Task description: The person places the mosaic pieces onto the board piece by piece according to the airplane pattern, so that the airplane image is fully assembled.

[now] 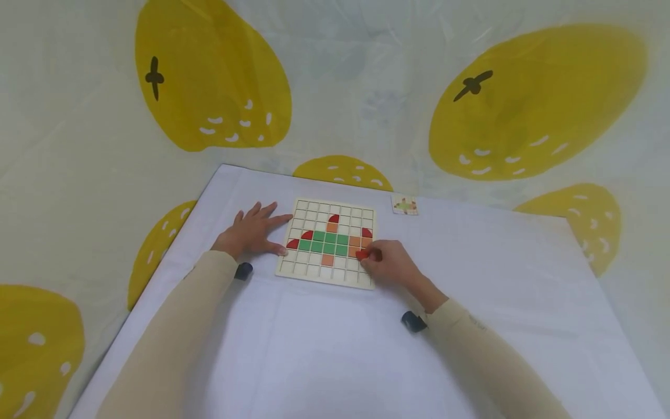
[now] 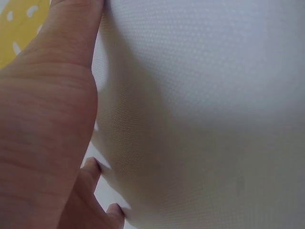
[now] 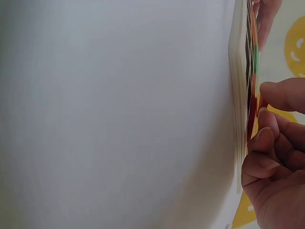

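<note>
A square wooden grid board (image 1: 300, 267) lies on the table, its cells partly filled with green tiles (image 1: 330, 239), orange tiles (image 1: 327, 259) and red rounded tiles (image 1: 333, 219). My left hand (image 1: 251, 231) rests at the board's left side with fingers spread, thumb and a fingertip by its edge. Over the right part of the board, my right hand (image 1: 392, 263) pinches a red tile (image 1: 362, 255) between thumb and index finger, beside the orange cells. The right wrist view has the board edge-on, with the pinching fingers (image 3: 286, 93) at its surface. The left wrist view catches mostly tablecloth.
A small pattern card (image 1: 405, 205) lies behind the board to the right, near the table's back edge. White cloth covers the table (image 1: 324, 349). Behind hangs a pale sheet with large yellow fruit prints (image 1: 214, 75). Dark wrist devices (image 1: 413, 322) sit under both sleeves.
</note>
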Tool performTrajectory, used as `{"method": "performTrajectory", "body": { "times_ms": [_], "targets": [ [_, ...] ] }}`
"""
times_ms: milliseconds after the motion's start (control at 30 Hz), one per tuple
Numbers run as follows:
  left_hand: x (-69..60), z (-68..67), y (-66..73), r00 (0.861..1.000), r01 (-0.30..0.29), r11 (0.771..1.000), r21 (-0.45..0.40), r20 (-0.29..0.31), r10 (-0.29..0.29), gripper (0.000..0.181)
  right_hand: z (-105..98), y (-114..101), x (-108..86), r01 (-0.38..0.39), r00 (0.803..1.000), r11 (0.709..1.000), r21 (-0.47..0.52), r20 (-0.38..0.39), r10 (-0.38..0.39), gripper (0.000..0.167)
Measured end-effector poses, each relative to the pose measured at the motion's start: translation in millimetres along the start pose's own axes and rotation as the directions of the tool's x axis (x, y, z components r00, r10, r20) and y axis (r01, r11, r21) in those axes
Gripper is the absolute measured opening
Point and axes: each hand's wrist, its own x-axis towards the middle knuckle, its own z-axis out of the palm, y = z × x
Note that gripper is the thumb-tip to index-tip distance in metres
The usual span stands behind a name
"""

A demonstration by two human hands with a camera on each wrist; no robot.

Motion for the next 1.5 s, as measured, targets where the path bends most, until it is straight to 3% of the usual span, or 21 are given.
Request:
{"method": "performTrajectory", "body": {
  "times_ms": [500, 900, 1167, 1500],
  "targets": [
    [-1.9, -0.1, -2.9, 1.0, -0.004, 1.0, 0.001, -0.018, 0.004, 0.103, 15, -25, -7.3, 0.048, 0.997, 0.999, 0.014, 0.059, -0.049, 0.024],
    [-1.0, 1.3, -2.8, 1.0, -0.012, 1.0, -0.016, -0.011, 0.012, 0.102, 26, -38, -11.2, 0.159, 0.986, 0.987, -0.022, 0.054, -0.157, 0.02],
    [4.8, 4.0, -3.1, 1.0, -0.005, 1.0, -0.005, -0.002, 0.005, 0.105, 33, -45, -10.6, 0.171, 0.984, 0.984, -0.043, 0.059, -0.168, 0.019],
    [2.8, 3.6, -4.2, 1.0, -0.014, 1.0, 0.0, -0.009, 0.014, 0.104, 39, -58, -9.9, 0.171, 0.983, 0.983, -0.067, 0.075, -0.166, 0.021]
  ]
}}
